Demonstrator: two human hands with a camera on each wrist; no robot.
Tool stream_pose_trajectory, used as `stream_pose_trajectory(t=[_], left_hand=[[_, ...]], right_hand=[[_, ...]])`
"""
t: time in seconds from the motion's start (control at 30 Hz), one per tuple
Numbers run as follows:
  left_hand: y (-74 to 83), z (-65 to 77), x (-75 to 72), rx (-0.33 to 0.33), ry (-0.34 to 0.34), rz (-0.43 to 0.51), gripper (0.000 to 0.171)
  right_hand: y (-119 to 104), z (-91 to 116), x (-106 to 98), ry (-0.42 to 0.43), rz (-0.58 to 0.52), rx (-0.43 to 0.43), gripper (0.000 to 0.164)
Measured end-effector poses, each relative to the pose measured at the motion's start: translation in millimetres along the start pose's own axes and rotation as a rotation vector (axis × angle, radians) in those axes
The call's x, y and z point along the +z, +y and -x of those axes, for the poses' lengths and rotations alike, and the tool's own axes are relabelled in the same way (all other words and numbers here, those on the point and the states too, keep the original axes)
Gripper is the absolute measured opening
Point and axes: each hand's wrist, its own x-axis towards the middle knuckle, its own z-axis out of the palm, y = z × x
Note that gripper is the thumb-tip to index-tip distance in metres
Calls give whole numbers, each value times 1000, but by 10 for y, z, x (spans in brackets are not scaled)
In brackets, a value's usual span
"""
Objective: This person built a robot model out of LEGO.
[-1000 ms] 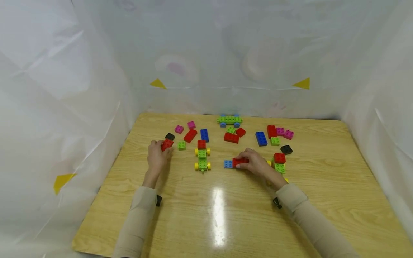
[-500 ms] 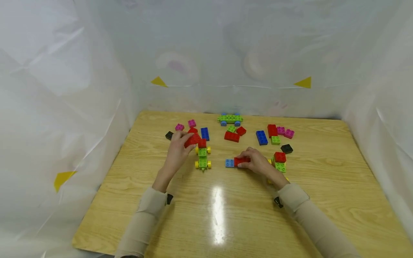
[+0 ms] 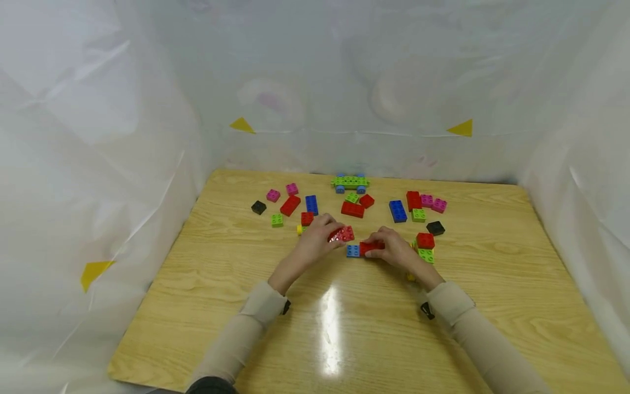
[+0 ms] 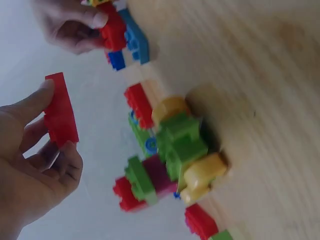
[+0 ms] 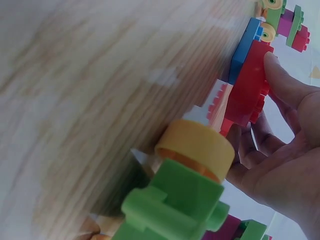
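Observation:
My left hand (image 3: 315, 241) pinches a red brick (image 3: 344, 234) by its ends above the table, its studded face showing in the head view. Close by on the right, my right hand (image 3: 391, 249) grips another red brick (image 5: 247, 82) that sits on a light blue brick (image 3: 353, 251). The blue brick's studs stick out on the left of it. Behind my left hand stands a green car with yellow wheels, mostly hidden in the head view, topped by a red brick (image 3: 307, 218). A similar green car (image 3: 426, 255) is partly covered by my right wrist.
At the back stands a green car base (image 3: 350, 182) with blue wheels. Loose bricks lie in front and to both sides, among them a dark blue one (image 3: 398, 211), a red one (image 3: 290, 206) and a black one (image 3: 435, 228). White sheeting (image 3: 315, 142) surrounds the wooden table (image 3: 295, 339).
My left hand has carried its red brick from the left side of the table, past the left car, toward my right hand. My right hand has kept its hold in nearly the same place.

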Motion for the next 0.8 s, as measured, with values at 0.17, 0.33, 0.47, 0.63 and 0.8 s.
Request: stream_pose_trajectory(t=[0.17, 0.33, 0.47, 0.63, 0.8], left_hand=[[60, -51, 204, -63, -90, -56, 38], [53, -84, 360, -115, -151, -84, 34], [30, -104, 423, -138, -169, -73, 33], [8, -118, 472, -133, -183, -46, 34], [4, -139, 489, -111, -184, -41, 33]], right_hand=[[12, 9, -11, -5, 1, 15, 25], [27, 9, -9, -1, 9, 11, 24], [31, 0, -1, -8, 12, 15, 25], [11, 4, -2, -13, 9, 33, 25], [-2, 11, -12, -10, 13, 38, 24]])
